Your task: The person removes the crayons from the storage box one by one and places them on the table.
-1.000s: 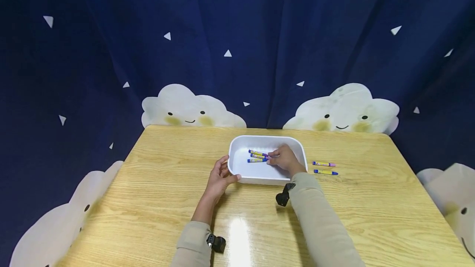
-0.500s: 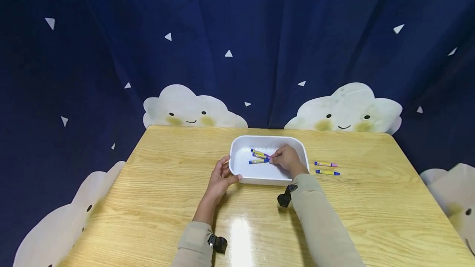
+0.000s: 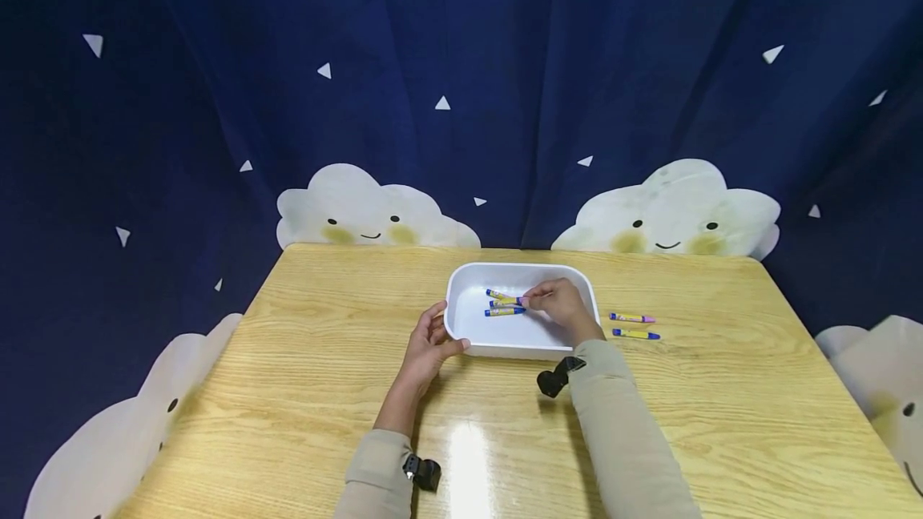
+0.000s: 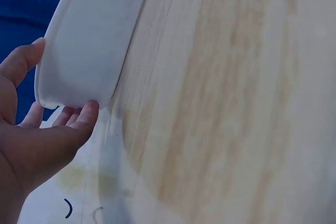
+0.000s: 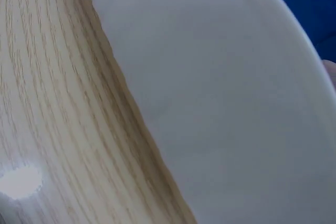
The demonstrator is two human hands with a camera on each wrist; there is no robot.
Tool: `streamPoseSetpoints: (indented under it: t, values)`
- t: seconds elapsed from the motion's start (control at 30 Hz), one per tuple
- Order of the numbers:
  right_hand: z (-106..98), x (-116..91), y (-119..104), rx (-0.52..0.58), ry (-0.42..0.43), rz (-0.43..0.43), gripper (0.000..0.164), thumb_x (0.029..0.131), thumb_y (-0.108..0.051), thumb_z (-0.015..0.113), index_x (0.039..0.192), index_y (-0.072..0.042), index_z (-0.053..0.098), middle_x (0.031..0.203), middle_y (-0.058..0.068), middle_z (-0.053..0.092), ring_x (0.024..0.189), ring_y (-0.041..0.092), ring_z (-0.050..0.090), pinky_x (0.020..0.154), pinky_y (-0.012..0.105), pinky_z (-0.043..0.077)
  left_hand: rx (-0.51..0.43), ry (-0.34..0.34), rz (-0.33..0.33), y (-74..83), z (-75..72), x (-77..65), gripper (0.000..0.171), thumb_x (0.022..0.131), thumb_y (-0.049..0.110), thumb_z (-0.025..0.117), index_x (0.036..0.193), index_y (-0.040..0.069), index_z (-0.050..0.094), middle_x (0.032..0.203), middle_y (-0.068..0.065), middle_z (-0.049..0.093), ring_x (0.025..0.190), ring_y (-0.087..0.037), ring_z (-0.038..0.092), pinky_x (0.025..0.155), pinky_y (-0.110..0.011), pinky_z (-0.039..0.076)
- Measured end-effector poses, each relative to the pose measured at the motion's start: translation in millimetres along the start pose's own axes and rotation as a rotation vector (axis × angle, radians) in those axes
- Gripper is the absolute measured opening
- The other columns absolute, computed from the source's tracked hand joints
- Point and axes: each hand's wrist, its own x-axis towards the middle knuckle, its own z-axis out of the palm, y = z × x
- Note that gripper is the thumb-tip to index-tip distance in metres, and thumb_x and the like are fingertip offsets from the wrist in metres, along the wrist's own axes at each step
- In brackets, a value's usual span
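Observation:
A white plastic tray [image 3: 505, 333] stands on the wooden table with several yellow-and-blue wrapped crayons in view. Three lie close together inside it: a blue crayon [image 3: 503, 312] at the front, a pink-tipped crayon [image 3: 506, 303] in the middle, and another crayon [image 3: 497, 294] behind, its tip hidden. My right hand [image 3: 561, 304] reaches over the front rim and pinches the pink-tipped crayon near its tip. At the left end, my left hand [image 3: 425, 351] grips the tray's corner; in the left wrist view its thumb and fingers spread along the tray wall [image 4: 89, 40].
To the right of the tray, a pink crayon [image 3: 631, 318] and a blue crayon [image 3: 636, 335] lie on the table [image 3: 721, 391]. A dark blue curtain [image 3: 505, 62] with white clouds hangs around the table's back and sides. The tray wall fills much of the right wrist view.
My right hand has shifted slightly, and the pink-tipped crayon in its fingers has swung so its tip end sits higher. The left hand stays on the tray's corner.

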Motion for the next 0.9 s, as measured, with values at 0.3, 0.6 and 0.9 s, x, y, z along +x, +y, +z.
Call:
streamPoseSetpoints:
  t: [0.3, 0.6, 0.9]
  values:
    - [-5, -3, -5, 0.005, -0.018, -0.124, 0.012, 0.079, -0.003, 0.071, 0.088, 0.005, 0.07, 0.076, 0.005, 0.067, 0.069, 0.01, 0.053, 0.062, 0.025, 0.045, 0.004, 0.001, 0.01, -0.2, -0.9, 0.1, 0.078, 0.073, -0.011, 0.07, 0.14, 0.004, 0.033, 0.13, -0.027, 0.04, 0.119, -0.039, 0.044, 0.085, -0.029, 0.048]
    - [-26, -25, -26, -0.035, -0.026, -0.177, 0.012, 0.08, -0.008, 0.072, 0.087, 0.001, 0.072, 0.08, 0.005, 0.066, 0.07, 0.013, 0.056, 0.062, 0.026, 0.048, -0.003, 0.004, -0.005, -2.2, -3.5, -1.7, 0.078, 0.072, -0.01, 0.071, 0.14, 0.006, 0.035, 0.131, -0.025, 0.04, 0.121, -0.037, 0.043, 0.085, -0.03, 0.049]
    - [-48, -45, -30, -0.006, 0.05, -0.209, 0.012, 0.077, -0.008, 0.074, 0.087, -0.001, 0.072, 0.098, 0.011, 0.064, 0.096, 0.024, 0.055, 0.076, 0.034, 0.045, -0.015, -0.011, 0.0, -2.4, -0.6, -0.3, 0.079, 0.073, -0.01, 0.071, 0.141, 0.006, 0.034, 0.131, -0.026, 0.04, 0.121, -0.037, 0.043, 0.085, -0.029, 0.049]
